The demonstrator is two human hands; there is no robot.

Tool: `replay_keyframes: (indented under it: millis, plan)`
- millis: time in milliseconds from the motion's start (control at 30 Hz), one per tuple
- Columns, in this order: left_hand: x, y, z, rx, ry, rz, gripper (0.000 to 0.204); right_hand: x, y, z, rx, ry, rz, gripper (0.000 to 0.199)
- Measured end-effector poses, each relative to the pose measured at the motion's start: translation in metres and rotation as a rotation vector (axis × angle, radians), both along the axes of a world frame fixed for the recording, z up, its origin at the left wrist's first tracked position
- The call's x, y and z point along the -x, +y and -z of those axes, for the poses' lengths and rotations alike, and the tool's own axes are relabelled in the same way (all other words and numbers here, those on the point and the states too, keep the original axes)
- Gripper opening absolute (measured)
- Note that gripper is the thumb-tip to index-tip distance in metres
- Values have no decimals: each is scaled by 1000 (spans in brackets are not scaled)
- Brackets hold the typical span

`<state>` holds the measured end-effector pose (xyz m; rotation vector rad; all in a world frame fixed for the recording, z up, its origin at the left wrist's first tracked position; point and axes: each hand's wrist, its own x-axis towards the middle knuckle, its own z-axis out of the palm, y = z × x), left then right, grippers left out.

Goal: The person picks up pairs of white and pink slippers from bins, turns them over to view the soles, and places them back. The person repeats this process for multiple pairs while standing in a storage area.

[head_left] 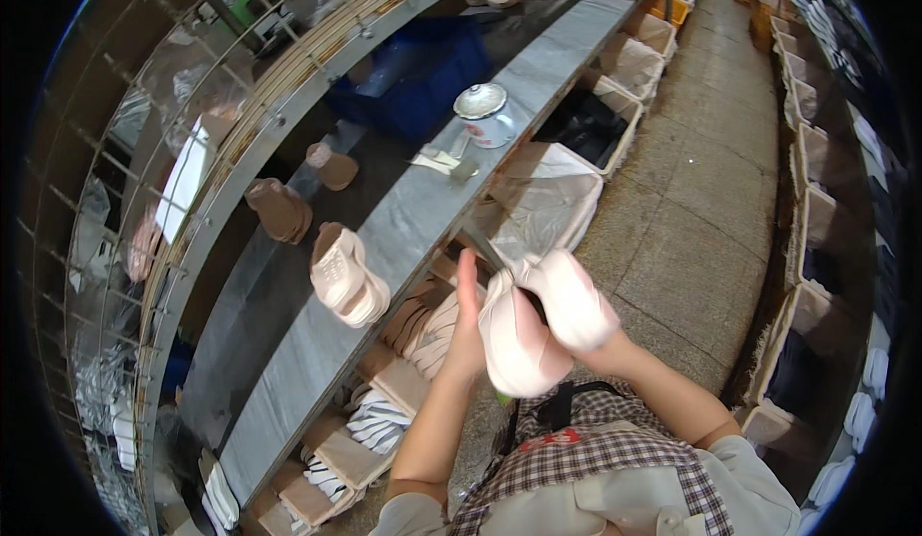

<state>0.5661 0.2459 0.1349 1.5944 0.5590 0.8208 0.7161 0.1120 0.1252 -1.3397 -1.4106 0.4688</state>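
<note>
Two pale pink shoes, blurred by motion, are held side by side in front of my apron. My left hand (468, 323) is closed along the outer side of the left shoe (519, 344), its thumb pointing up and most of its fingers hidden. Around the other shoe (574, 301) is closed my right hand (603, 352), largely covered by the shoe. A pair of similar pale shoes (351, 281) stands on the grey bench (288, 358) to the left. Brown shoe-shaped pieces (279, 209) sit behind that pair.
A lidded white enamel mug (487, 118) stands on the bench edge. Behind it is a dark blue crate (413, 80). Cloth-lined bins (552, 185) line the bench's lower side. Across the tiled aisle (663, 219) runs another row of bins (812, 229). A wire rack (96, 238) bounds the left.
</note>
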Motion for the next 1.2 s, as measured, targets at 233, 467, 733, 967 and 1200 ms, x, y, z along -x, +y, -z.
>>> replay_keyframes:
  millis: [233,467,733,967,1200]
  plan:
    - [-5,-32,-38,1071,-500,170,38,-30,0,-16,-73,189,-164,40]
    - [-13,-34,-28,959,-413,144,37,-5,-22,-28,113,1024,-179,30]
    - [-21,-47,-30,967,-455,248,33,2,-37,-28,-39,1000,-240,34]
    - [-21,-57,-50,932,-413,237,33,6,-37,-32,-128,957,-274,32]
    - [-13,-62,-51,961,-481,155,30,10,-35,-32,-190,984,-346,33]
